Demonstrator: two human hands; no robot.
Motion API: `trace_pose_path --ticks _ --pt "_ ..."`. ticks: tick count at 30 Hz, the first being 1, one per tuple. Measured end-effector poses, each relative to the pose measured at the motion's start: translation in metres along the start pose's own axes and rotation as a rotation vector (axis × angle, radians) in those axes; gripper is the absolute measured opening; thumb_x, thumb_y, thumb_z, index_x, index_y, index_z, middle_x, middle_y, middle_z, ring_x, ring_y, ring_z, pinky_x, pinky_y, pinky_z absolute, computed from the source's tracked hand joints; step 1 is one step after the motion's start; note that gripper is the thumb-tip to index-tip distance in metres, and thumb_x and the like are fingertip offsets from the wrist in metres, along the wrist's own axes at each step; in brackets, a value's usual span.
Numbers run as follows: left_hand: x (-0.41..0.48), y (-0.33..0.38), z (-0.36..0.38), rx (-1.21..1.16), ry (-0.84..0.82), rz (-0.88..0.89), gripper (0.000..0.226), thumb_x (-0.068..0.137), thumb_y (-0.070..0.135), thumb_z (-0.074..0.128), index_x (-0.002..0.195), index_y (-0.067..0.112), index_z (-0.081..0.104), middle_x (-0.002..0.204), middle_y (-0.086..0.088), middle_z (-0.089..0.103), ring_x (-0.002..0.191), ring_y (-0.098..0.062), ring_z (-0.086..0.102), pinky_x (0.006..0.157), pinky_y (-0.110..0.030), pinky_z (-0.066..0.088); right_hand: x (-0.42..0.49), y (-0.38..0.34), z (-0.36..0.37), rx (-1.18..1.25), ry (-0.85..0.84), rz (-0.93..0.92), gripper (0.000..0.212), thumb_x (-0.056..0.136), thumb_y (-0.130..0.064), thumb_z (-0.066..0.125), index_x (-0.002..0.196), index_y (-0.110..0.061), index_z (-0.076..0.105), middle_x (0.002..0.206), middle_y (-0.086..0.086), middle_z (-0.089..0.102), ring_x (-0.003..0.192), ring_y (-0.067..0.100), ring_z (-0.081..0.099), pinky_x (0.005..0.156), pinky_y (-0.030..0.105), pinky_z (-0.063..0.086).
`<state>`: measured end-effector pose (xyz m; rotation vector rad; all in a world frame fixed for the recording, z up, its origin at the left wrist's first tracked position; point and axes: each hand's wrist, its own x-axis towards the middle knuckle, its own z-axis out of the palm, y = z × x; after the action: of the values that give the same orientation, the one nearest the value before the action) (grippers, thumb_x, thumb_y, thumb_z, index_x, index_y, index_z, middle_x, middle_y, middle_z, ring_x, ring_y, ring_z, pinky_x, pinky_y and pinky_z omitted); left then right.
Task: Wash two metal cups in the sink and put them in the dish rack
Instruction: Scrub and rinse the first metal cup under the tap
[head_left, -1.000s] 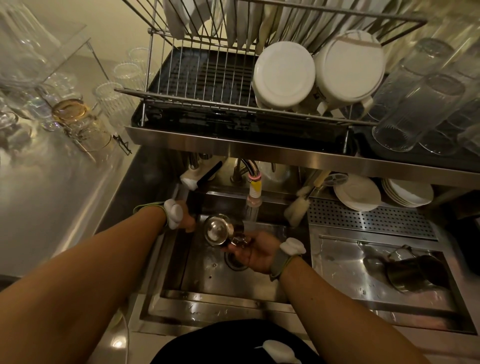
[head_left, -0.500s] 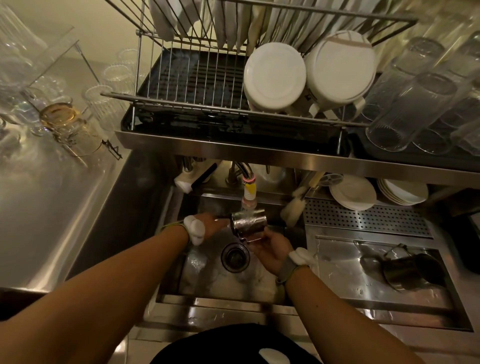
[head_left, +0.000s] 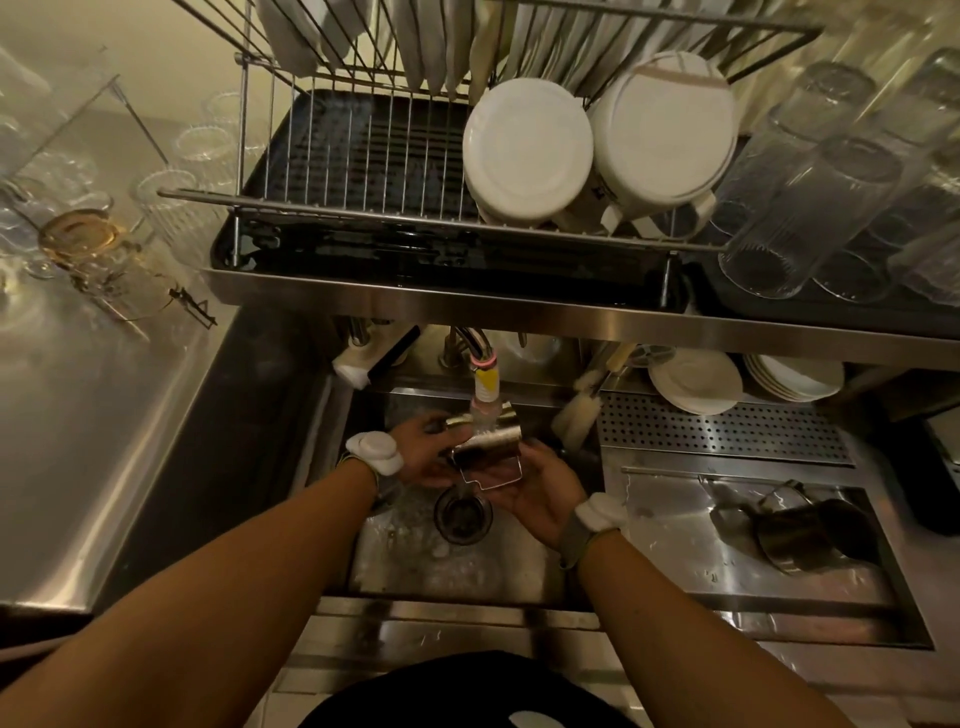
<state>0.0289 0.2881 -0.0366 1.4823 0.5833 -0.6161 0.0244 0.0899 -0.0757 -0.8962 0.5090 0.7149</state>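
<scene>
The cup (head_left: 485, 439) lies on its side under the tap (head_left: 487, 382), long axis running left to right, tilted slightly up toward the right. Which end is the mouth cannot be told; the left end is covered by the left hand (head_left: 423, 454). Its wire handle (head_left: 488, 470) hangs down on the near side. Water from the tap falls on the cup's upper wall.

The left hand is closed around the cup's left end, fingers wrapped over it. The right hand (head_left: 530, 488) sits palm up below and to the right of the cup, fingers curled up against its underside and handle; it cradles the cup rather than clamps it. Both wrists carry white bands.

Directly below the hands is the drain (head_left: 462, 514) in the wet sink (head_left: 415, 561). Well to the right of the right hand, a second cup (head_left: 800, 530) lies on its side on the steel drainboard (head_left: 675, 545). Above the hands, beyond the tap, the rack (head_left: 363, 156) holds white plates (head_left: 527, 148), with glasses (head_left: 805, 208) to its right.
</scene>
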Motion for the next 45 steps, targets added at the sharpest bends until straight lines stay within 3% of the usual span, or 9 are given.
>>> trace_pose_path --ticks 3,8,11,17,21,26,33,38,45 --pt "-0.004 -0.002 -0.014 -0.102 0.043 -0.021 0.057 0.08 0.027 0.076 0.131 0.023 0.049 0.121 -0.011 0.059 0.096 -0.035 0.065 0.073 -0.05 0.059 0.003 0.0 0.024 -0.166 -0.044 0.071 0.05 0.101 -0.042 0.05 0.139 -0.01 0.055 0.13 0.025 0.065 0.121 0.042 0.063 0.1 0.053 0.052" --pt "-0.006 -0.007 -0.028 -0.248 0.051 0.0 0.054 0.077 0.015 0.078 0.125 0.023 0.055 0.125 -0.008 0.057 0.108 -0.037 0.061 0.079 -0.055 0.057 0.016 0.003 0.038 -0.358 0.018 0.01 0.07 0.085 -0.062 0.067 0.139 -0.02 0.053 0.12 0.016 0.072 0.102 0.037 0.074 0.082 0.051 0.061" --pt "-0.004 -0.007 -0.017 -0.252 -0.002 0.042 0.054 0.075 0.01 0.08 0.123 0.022 0.059 0.125 -0.01 0.058 0.109 -0.038 0.061 0.081 -0.058 0.055 0.013 -0.005 0.026 -0.402 0.056 0.031 0.067 0.081 -0.071 0.064 0.124 -0.019 0.068 0.111 0.015 0.076 0.1 0.034 0.075 0.093 0.052 0.057" --pt "0.002 -0.002 0.013 -0.157 -0.044 0.111 0.059 0.078 0.008 0.076 0.131 0.023 0.054 0.124 -0.014 0.061 0.108 -0.037 0.062 0.084 -0.053 0.056 0.009 -0.016 0.009 -0.173 0.199 -0.048 0.047 0.094 -0.044 0.064 0.122 -0.006 0.068 0.104 0.017 0.076 0.087 0.03 0.076 0.063 0.035 0.06" --pt "-0.004 0.006 0.005 -0.096 0.064 0.024 0.028 0.088 0.04 0.064 0.107 0.019 0.065 0.106 -0.012 0.067 0.086 -0.025 0.067 0.06 -0.031 0.06 0.01 -0.011 0.028 -0.241 0.096 -0.074 0.046 0.09 -0.045 0.068 0.12 -0.01 0.07 0.117 0.018 0.073 0.101 0.029 0.074 0.065 0.032 0.059" --pt "0.002 0.001 -0.009 0.099 0.092 -0.049 0.054 0.082 0.068 0.053 0.092 0.018 0.069 0.098 -0.018 0.071 0.09 -0.038 0.069 0.086 -0.056 0.055 0.005 -0.006 0.028 -0.245 0.005 -0.034 0.034 0.095 -0.039 0.062 0.109 -0.011 0.074 0.109 0.017 0.076 0.093 0.028 0.076 0.07 0.037 0.061" --pt "-0.003 0.006 0.021 -0.103 -0.062 -0.01 0.032 0.091 0.031 0.063 0.12 0.024 0.052 0.097 -0.004 0.065 0.093 -0.044 0.067 0.086 -0.056 0.054 0.001 -0.022 -0.002 -0.288 0.123 -0.035 0.031 0.096 -0.034 0.062 0.124 -0.022 0.067 0.103 0.005 0.073 0.085 0.018 0.068 0.061 0.027 0.052" --pt "-0.003 0.008 0.012 -0.19 -0.026 0.076 0.044 0.085 0.001 0.066 0.124 0.017 0.053 0.117 -0.008 0.057 0.096 -0.028 0.061 0.074 -0.05 0.058 0.012 -0.021 0.006 -0.225 0.156 -0.051 0.045 0.086 -0.046 0.071 0.121 -0.018 0.07 0.12 0.013 0.073 0.109 0.033 0.069 0.076 0.039 0.057" --pt "0.004 0.001 -0.012 -0.263 0.106 0.058 0.02 0.089 0.035 0.064 0.107 0.029 0.058 0.123 -0.009 0.055 0.111 -0.035 0.057 0.081 -0.058 0.055 0.016 -0.014 0.025 -0.319 0.066 -0.136 0.025 0.095 -0.019 0.063 0.116 -0.028 0.072 0.115 0.01 0.074 0.106 0.032 0.07 0.091 0.05 0.056"
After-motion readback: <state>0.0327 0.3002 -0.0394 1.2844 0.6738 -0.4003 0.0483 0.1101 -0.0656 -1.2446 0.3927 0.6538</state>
